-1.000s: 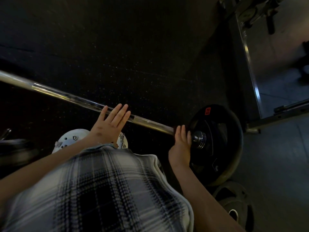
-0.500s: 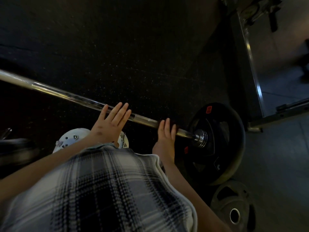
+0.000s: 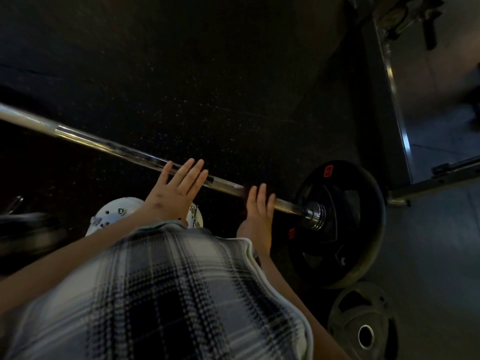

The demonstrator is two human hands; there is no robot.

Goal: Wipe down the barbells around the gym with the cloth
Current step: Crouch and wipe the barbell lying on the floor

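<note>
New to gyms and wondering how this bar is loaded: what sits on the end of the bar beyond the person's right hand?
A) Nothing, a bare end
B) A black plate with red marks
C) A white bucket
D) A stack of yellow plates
B: a black plate with red marks is mounted on the end of the barbell, just past the right hand.

Open floor point(image 3: 207, 74) lies beyond the bar point(image 3: 104, 145); the black plate point(image 3: 363, 216) blocks its right end, with the rack frame point(image 3: 394, 100) behind.
</note>
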